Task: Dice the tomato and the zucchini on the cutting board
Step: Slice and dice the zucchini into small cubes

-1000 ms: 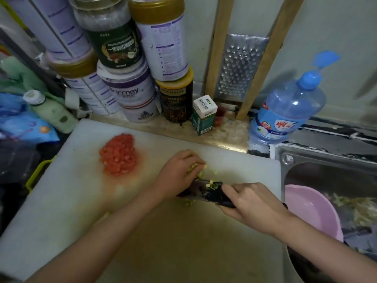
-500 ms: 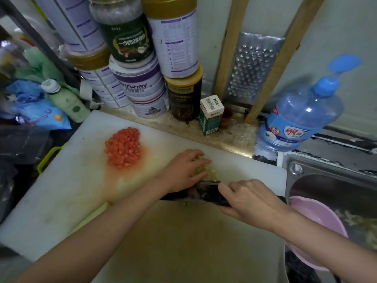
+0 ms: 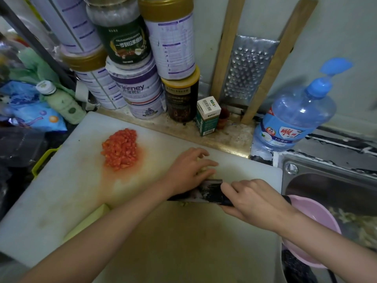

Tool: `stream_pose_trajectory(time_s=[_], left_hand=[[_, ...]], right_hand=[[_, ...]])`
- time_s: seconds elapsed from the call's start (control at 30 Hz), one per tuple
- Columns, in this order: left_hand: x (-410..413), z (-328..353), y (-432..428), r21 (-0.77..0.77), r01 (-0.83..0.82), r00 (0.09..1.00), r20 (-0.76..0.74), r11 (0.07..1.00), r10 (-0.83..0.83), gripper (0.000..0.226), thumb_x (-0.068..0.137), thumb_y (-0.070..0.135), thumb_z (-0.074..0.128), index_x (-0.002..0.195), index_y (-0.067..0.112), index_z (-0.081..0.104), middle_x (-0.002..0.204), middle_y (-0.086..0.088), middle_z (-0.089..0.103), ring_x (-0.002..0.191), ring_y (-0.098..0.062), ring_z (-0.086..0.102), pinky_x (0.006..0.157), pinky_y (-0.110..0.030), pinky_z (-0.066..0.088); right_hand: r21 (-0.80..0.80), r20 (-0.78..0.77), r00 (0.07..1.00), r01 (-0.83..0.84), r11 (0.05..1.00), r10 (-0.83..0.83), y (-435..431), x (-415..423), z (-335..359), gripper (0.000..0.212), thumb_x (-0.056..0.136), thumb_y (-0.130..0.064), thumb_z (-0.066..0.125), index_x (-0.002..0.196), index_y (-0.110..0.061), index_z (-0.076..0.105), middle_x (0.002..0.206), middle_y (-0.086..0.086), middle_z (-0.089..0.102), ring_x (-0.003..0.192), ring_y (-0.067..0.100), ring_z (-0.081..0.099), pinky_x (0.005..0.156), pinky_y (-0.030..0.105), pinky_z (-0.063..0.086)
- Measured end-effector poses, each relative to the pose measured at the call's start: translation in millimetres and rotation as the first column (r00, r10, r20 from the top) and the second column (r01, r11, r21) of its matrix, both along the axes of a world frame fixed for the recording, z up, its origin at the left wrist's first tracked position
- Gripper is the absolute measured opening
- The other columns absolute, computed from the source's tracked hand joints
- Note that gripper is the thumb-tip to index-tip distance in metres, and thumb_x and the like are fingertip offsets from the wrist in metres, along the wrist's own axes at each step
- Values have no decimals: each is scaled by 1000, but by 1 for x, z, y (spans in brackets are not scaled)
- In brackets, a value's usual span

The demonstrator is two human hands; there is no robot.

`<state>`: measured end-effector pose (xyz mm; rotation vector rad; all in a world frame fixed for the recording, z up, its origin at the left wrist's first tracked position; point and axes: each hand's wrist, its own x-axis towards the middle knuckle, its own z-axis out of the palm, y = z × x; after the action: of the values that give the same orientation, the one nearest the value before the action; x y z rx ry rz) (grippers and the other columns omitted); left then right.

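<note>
On the board (image 3: 61, 190), the right hand (image 3: 255, 203) grips the knife (image 3: 204, 194). Just past it, the left hand (image 3: 185, 170) curls round zucchini (image 3: 204, 171). Tomato (image 3: 120, 149) lies farther left.

Stacked tins (image 3: 140, 92); grater (image 3: 247, 68) (leaning); blue bottle (image 3: 293, 117); pink bowl (image 3: 314, 219).

Pale wall (image 3: 336, 27) behind a speckled stone counter (image 3: 230, 137); stacked tins (image 3: 138, 92) stand beyond the left hand (image 3: 187, 170), a steel sink (image 3: 326, 180) beside the right hand (image 3: 257, 203).
</note>
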<state>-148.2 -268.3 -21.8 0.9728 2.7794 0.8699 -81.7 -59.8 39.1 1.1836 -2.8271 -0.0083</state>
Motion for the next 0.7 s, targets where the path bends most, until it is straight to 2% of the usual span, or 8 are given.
stream_pose_trajectory(time_s=[0.1, 0.17, 0.23, 0.33, 0.4, 0.5, 0.6, 0.7], left_hand=[[-7, -1, -17, -11, -160, 983, -95, 987, 158, 47, 93, 48, 49, 115, 13, 71, 111, -11, 63, 98, -28, 58, 78, -45, 53], [-3, 6, -31, 49, -251, 957, -138, 967, 255, 46, 94, 46, 50, 117, 11, 69, 107, -9, 63, 96, -26, 58, 78, -39, 52], [2, 19, -47, 85, -285, 950, -105, 955, 293, 42, 94, 45, 51, 117, 14, 68, 102, -2, 62, 91, -17, 58, 75, -30, 49], [10, 39, -68, 41, -176, 984, 39, 984, 174, 19, 93, 39, 59, 101, 24, 69, 87, 13, 62, 73, -1, 57, 64, -19, 45], [16, 46, -69, -21, -49, 993, 110, 999, 52, 5, 90, 29, 68, 92, 25, 69, 81, 17, 61, 70, 1, 56, 62, -15, 44], [18, 42, -59, 10, 9, 990, 143, 1000, -11, 2, 88, 21, 71, 90, 19, 71, 82, 14, 60, 69, 1, 54, 64, -9, 39], [7, 30, -46, 41, -23, 984, 176, 999, 15, 4, 89, 19, 70, 89, 15, 71, 84, 8, 66, 72, -1, 57, 68, -14, 44], [1, 21, -38, 51, -77, 983, 172, 996, 67, 5, 91, 16, 68, 92, 13, 72, 88, 4, 70, 75, -6, 60, 72, -25, 52]], right_hand=[[-26, 7, 1000, 25, 999, -25, 4, 2, 1, 35, 75, -42, 70, 77, -12, 51, 51, 1, 48, 37, 22, 47, 34, 26, 25], [-39, 6, 999, 46, 998, -46, 8, 3, 2, 30, 82, -43, 55, 79, -13, 49, 51, -1, 47, 37, 22, 47, 34, 26, 26], [-53, 20, 997, 75, 996, -74, 11, 5, 4, 30, 83, -44, 45, 79, -14, 48, 50, -2, 47, 37, 21, 48, 36, 25, 23], [-68, 23, 994, 112, 991, -111, 10, 8, 7, 31, 83, -45, 45, 77, -14, 50, 50, -3, 48, 37, 21, 48, 41, 22, 18], [-78, 16, 994, 113, 991, -112, 9, 8, 9, 31, 84, -44, 53, 77, -14, 50, 49, -3, 47, 37, 21, 47, 41, 21, 18], [-74, 34, 996, 81, 994, -78, 5, 8, 13, 30, 82, -42, 59, 78, -14, 48, 50, -3, 47, 37, 21, 47, 39, 22, 19], [-57, 42, 998, 53, 997, -51, -1, 9, 14, 29, 83, -43, 49, 79, -15, 47, 50, -3, 46, 37, 21, 46, 37, 24, 21], [-59, 41, 998, 47, 997, -45, -5, 10, 14, 33, 79, -41, 66, 80, -15, 46, 49, -2, 46, 36, 22, 46, 38, 23, 19]])
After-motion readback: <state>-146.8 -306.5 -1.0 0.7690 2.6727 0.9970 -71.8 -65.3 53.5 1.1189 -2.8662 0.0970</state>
